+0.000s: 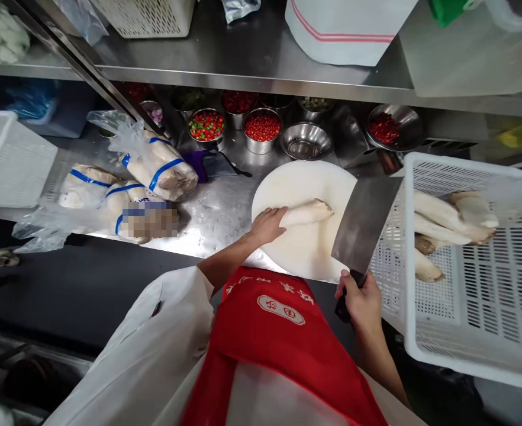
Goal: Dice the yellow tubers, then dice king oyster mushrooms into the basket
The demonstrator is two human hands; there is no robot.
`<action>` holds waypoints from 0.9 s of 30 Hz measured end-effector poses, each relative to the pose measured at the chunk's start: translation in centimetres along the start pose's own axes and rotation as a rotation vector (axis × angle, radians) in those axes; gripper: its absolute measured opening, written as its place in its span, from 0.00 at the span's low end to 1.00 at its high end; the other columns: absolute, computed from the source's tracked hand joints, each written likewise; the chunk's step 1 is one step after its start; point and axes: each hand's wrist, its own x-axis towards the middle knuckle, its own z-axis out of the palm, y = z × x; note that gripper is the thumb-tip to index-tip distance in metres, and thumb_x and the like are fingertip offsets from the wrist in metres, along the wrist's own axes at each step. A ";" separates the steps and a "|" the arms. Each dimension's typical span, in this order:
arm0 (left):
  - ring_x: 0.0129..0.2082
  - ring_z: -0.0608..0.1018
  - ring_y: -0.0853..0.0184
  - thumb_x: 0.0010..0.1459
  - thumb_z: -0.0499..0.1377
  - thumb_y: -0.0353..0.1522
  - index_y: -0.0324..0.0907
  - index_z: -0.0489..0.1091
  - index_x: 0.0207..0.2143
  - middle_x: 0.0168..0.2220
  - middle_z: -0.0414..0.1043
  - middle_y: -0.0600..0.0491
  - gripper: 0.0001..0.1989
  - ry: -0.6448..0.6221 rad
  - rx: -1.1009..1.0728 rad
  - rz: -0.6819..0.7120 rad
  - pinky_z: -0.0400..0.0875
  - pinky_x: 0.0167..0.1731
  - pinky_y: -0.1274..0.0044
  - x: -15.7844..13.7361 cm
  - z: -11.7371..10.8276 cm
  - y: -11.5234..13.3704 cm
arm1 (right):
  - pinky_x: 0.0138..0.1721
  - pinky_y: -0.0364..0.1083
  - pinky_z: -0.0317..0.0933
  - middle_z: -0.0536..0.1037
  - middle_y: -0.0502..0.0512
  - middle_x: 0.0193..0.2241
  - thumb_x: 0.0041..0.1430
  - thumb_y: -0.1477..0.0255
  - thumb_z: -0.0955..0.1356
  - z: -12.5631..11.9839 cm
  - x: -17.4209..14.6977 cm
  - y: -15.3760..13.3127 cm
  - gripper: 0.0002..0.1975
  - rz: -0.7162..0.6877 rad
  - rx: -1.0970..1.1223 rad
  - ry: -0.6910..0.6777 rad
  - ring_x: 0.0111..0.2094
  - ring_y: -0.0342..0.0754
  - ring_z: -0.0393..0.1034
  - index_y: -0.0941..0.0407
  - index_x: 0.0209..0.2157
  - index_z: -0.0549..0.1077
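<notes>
A king oyster mushroom [309, 213] lies sideways on the round white cutting board [296, 251], its cap end pointing right. My left hand [267, 226] presses on its left end, fingers closed over it, so that end is partly hidden. In my right hand [362, 299] is the black handle of a wide cleaver [365, 219]. The blade is raised at the right side of the board, tilted, and apart from the mushroom.
Right of the board, a white plastic basket [478, 364] holds several king oyster mushrooms [456, 219]. Bagged mushrooms [167, 171] lie at left. Metal bowls of chopped chillies [262, 128] and an empty metal bowl [306, 141] stand behind, beneath a steel shelf [252, 80].
</notes>
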 end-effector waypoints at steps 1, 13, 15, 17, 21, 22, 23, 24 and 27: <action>0.56 0.67 0.51 0.52 0.64 0.31 0.45 0.64 0.58 0.53 0.70 0.45 0.30 0.016 -0.032 0.029 0.57 0.60 0.64 0.7 0.1 -0.3 | 0.22 0.43 0.59 0.68 0.45 0.16 0.60 0.57 0.66 0.0 -0.6 -0.6 0.15 -0.018 -0.061 0.015 0.17 0.44 0.64 0.53 0.32 0.62; 0.50 0.74 0.63 0.55 0.64 0.36 0.43 0.72 0.45 0.48 0.70 0.49 0.15 0.251 -0.305 -0.026 0.66 0.54 0.73 -2.1 -1.1 -5.0 | 0.34 0.47 0.61 0.77 0.57 0.28 0.63 0.58 0.59 3.0 0.9 -2.5 0.25 -0.185 -0.482 -0.259 0.33 0.55 0.74 0.58 0.54 0.68; 0.49 0.74 0.63 0.57 0.62 0.36 0.42 0.72 0.44 0.48 0.70 0.49 0.13 0.308 -0.377 -0.071 0.68 0.52 0.73 -2.5 -0.7 -4.7 | 0.35 0.47 0.61 0.78 0.59 0.32 0.63 0.59 0.58 3.0 1.3 -2.3 0.25 -0.216 -0.522 -0.283 0.37 0.57 0.74 0.58 0.55 0.68; 0.50 0.73 0.63 0.57 0.62 0.37 0.43 0.72 0.44 0.49 0.69 0.48 0.13 0.349 -0.369 -0.086 0.68 0.52 0.73 -2.1 -0.5 -3.8 | 0.36 0.47 0.61 0.79 0.60 0.34 0.64 0.59 0.58 3.0 1.7 -2.2 0.25 -0.234 -0.555 -0.310 0.38 0.57 0.75 0.58 0.56 0.67; 0.54 0.69 0.61 0.57 0.63 0.36 0.44 0.72 0.44 0.51 0.68 0.48 0.13 0.307 -0.103 0.096 0.61 0.59 0.70 0.1 -0.4 -1.6 | 0.37 0.47 0.61 0.79 0.60 0.36 0.65 0.61 0.56 3.0 2.3 -2.4 0.24 -0.258 -0.619 -0.350 0.39 0.57 0.75 0.58 0.57 0.65; 0.54 0.68 0.60 0.58 0.63 0.36 0.44 0.72 0.45 0.51 0.68 0.48 0.13 0.257 -0.041 0.159 0.61 0.59 0.69 0.6 -0.4 -1.2 | 0.37 0.47 0.60 0.79 0.61 0.37 0.66 0.61 0.56 2.9 2.2 -2.6 0.24 -0.264 -0.641 -0.364 0.39 0.57 0.75 0.58 0.57 0.64; 0.54 0.68 0.60 0.59 0.62 0.37 0.45 0.72 0.45 0.51 0.68 0.48 0.12 0.202 0.004 0.209 0.61 0.59 0.69 1.0 -0.4 -1.0 | 0.37 0.47 0.60 0.79 0.61 0.38 0.66 0.62 0.56 2.7 2.0 -2.7 0.24 -0.268 -0.669 -0.378 0.39 0.57 0.75 0.58 0.58 0.63; 0.54 0.68 0.59 0.60 0.60 0.37 0.45 0.72 0.46 0.51 0.68 0.48 0.12 0.156 0.033 0.240 0.61 0.58 0.68 1.4 -0.4 -1.0 | 0.37 0.47 0.60 0.79 0.61 0.38 0.66 0.63 0.56 2.3 1.8 -2.9 0.23 -0.269 -0.701 -0.391 0.39 0.57 0.75 0.58 0.58 0.62; 0.54 0.68 0.58 0.60 0.60 0.39 0.44 0.70 0.50 0.51 0.68 0.47 0.16 0.116 0.051 0.206 0.63 0.56 0.68 1.9 0.0 -1.3 | 0.35 0.47 0.59 0.79 0.62 0.35 0.67 0.63 0.55 0.7 0.6 -3.4 0.22 -0.224 -0.799 -0.441 0.37 0.58 0.75 0.58 0.57 0.62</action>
